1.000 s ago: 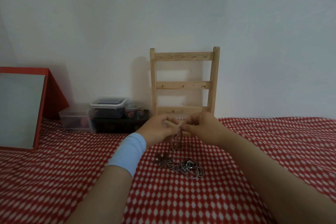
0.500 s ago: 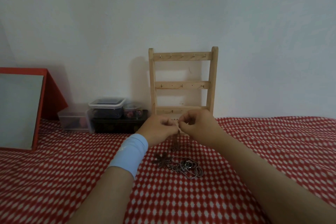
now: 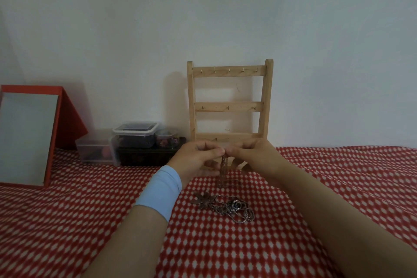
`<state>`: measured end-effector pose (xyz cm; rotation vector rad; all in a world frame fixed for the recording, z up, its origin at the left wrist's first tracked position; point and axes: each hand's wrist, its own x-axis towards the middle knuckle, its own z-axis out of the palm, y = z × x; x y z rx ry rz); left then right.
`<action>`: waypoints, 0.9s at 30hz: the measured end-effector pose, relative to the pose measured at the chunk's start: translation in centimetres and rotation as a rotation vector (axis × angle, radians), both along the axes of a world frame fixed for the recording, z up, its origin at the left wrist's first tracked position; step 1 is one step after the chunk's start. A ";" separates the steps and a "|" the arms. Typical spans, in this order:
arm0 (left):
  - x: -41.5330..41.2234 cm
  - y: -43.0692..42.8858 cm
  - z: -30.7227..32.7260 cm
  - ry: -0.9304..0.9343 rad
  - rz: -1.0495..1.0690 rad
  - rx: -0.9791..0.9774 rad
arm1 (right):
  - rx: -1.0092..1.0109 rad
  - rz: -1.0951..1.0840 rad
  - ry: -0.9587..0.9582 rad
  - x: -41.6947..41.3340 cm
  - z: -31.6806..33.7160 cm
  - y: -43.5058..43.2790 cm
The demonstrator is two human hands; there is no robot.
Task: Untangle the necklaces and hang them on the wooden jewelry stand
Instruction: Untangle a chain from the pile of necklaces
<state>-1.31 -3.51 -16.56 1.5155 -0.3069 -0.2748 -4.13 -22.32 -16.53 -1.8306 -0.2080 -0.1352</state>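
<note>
A wooden jewelry stand (image 3: 229, 106) with three hook rails leans upright against the white wall, with nothing hanging on its hooks. Just in front of its base, my left hand (image 3: 196, 157) and my right hand (image 3: 255, 153) pinch the top of a thin chain necklace (image 3: 223, 170), fingertips almost touching. The chain hangs straight down between them to the cloth. Nearer to me, a tangled heap of silver necklaces (image 3: 234, 209) lies on the cloth, with a dark flower-shaped pendant (image 3: 203, 201) at its left end.
A red cloth with white dots (image 3: 90, 221) covers the surface. A red-framed mirror (image 3: 27, 135) leans at the far left. Clear plastic boxes (image 3: 133, 134) and a small jar (image 3: 167, 137) sit on a dark box left of the stand.
Both hands have risen slightly with the chain, lifting it higher off the cloth. The heap of necklaces has not moved.
</note>
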 end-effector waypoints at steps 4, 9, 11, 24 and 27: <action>0.3 0.5 -0.1 0.074 -0.059 -0.058 | -0.109 0.067 -0.046 -0.1 0.2 0.3; 0.4 0.4 -0.2 0.134 -0.068 -0.104 | -0.238 0.068 -0.090 -0.2 0.4 0.7; 0.3 0.1 -0.1 0.125 -0.076 -0.111 | -0.202 0.034 -0.083 0.0 0.4 0.7; 0.5 -0.8 -0.9 0.001 -0.110 -0.073 | -0.062 0.069 0.029 0.4 0.3 -0.3; 0.6 -1.0 -1.1 -0.023 -0.099 -0.064 | -0.063 0.123 0.055 0.5 0.2 -0.5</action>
